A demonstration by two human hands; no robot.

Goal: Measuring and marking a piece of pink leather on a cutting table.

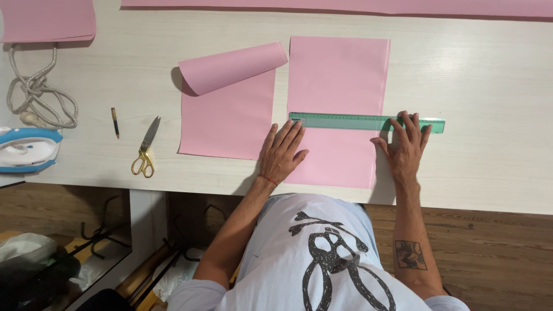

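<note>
A green ruler [366,122] is laid across a pink sheet [337,109]; its right end is pressed by the flat, spread right hand [405,147]. The left hand [283,152] is laid flat, fingers together, on the sheet's left edge.

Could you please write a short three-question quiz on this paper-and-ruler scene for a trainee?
1. True or false: the green ruler lies across the flat pink sheet.
2. Which hand presses the ruler's right end? A) left hand B) right hand
3. What lies on the table just right of the pen?

Key
1. True.
2. B; the left hand lies flat on the sheet by the ruler's left end.
3. Gold-handled scissors.
</note>
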